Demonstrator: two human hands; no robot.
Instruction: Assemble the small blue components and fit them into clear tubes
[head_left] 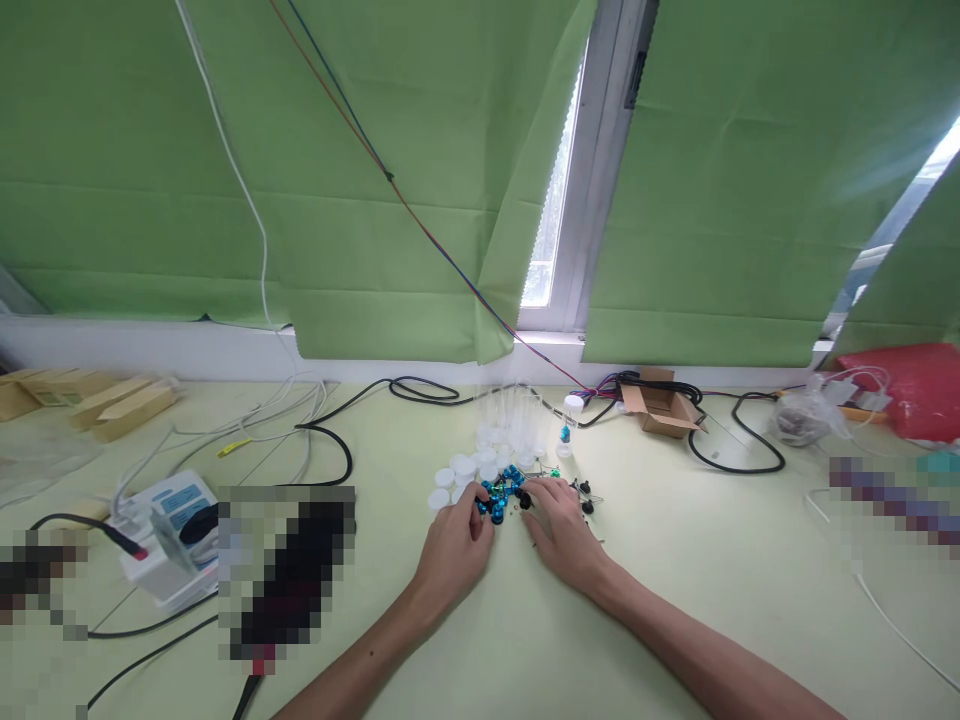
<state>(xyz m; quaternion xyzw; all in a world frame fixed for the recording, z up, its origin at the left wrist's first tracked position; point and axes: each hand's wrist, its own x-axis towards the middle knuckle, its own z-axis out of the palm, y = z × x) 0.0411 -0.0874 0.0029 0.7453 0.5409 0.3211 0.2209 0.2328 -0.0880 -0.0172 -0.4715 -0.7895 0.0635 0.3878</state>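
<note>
A cluster of small metallic blue parts [513,474] lies between my two hands on the pale tabletop. My left hand [453,538] is at the cluster's left side, thumb and index finger closed around a small blue part [481,507]. On the other side, my right hand [564,527] has its thumb and fingertips closed at a small round black part [524,500]. Several dark parts with thin wires [587,497] lie just past its knuckles. White round caps [443,478] are spread beyond my left hand. Clear tubes [517,420] stand behind the cluster.
A capped clear tube [565,432] with a blue part inside stands behind the right hand. Farther back are an open cardboard box [660,408] and black cables [424,392]. A white power strip [169,540] is at left; a red bag [904,390] lies at far right.
</note>
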